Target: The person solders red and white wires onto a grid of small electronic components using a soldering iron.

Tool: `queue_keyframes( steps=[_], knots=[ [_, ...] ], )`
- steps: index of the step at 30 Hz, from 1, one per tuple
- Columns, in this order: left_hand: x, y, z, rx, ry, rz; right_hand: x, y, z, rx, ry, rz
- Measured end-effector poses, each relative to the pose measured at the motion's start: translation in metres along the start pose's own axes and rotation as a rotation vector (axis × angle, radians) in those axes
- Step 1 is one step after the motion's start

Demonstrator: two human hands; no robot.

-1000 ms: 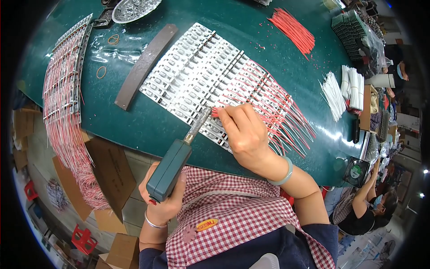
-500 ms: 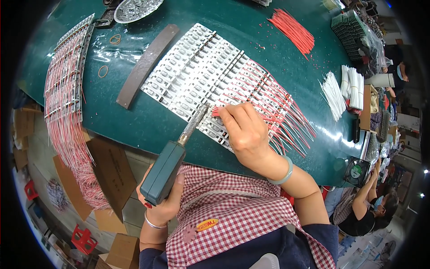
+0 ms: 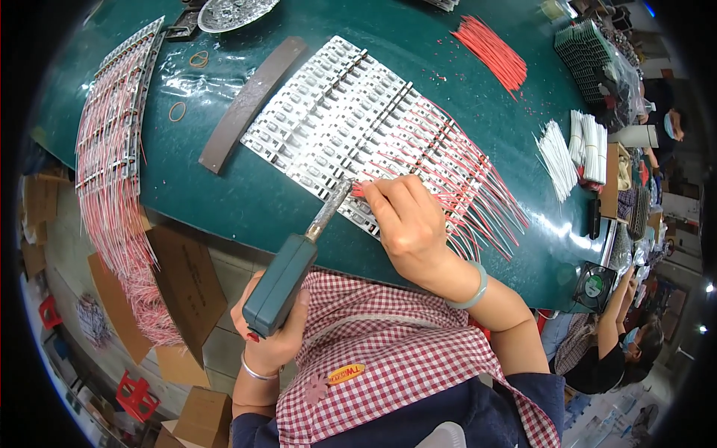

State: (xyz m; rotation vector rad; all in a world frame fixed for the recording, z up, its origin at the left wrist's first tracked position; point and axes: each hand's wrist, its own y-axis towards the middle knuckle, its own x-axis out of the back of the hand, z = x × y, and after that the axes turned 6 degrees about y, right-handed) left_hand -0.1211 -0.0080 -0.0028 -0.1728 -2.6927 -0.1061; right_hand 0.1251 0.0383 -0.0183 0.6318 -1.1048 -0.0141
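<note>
My left hand (image 3: 278,349) is wrapped round the green body of a soldering gun (image 3: 281,280). Its metal tip reaches up and to the right onto a sheet of white and silver slotted parts (image 3: 321,119). Close beside the tip, my right hand (image 3: 412,228) pinches a small bunch of red wires (image 3: 358,191) between thumb and forefinger, their ends pointing at the tip. Red and white wires (image 3: 485,201) run from the sheet's right part and hang past its edge. My right hand hides some of the sheet beneath it.
A curved brown bar (image 3: 250,104) lies along the sheet's left side. Farther left, a wired strip (image 3: 112,127) overhangs the table edge above a cardboard box (image 3: 183,287). Red wires (image 3: 489,56) and white wire bundles (image 3: 556,160) lie right. Another person (image 3: 609,351) sits at lower right.
The soldering gun's tip has shifted slightly right and down along the sheet, staying near the red wires. My right hand keeps its pinch and has barely moved. The view has shifted a little.
</note>
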Motion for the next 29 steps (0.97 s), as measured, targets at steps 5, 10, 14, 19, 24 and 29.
queue_keyframes(
  steps=[5, 10, 14, 19, 24, 29],
  knots=[
    [-0.001, 0.004, 0.001, -0.058, 0.011, 0.006, -0.001, 0.001, 0.001, -0.007, -0.007, 0.016],
    [0.000, 0.004, 0.004, -0.050, 0.025, 0.027, -0.001, 0.002, 0.001, -0.007, -0.013, 0.019],
    [0.000, -0.008, 0.009, 0.016, -0.002, -0.025, -0.002, 0.003, 0.002, -0.014, -0.007, 0.023],
    [0.001, -0.016, 0.016, 0.007, 0.050, -0.066, -0.003, 0.003, 0.002, -0.017, -0.021, 0.011],
    [0.001, -0.017, 0.016, 0.055, 0.003, -0.068, -0.003, 0.000, 0.002, 0.017, 0.003, -0.017],
    [0.005, -0.020, 0.020, 0.047, 0.024, -0.021, -0.006, -0.002, 0.009, -0.025, 0.013, -0.028]
  ],
)
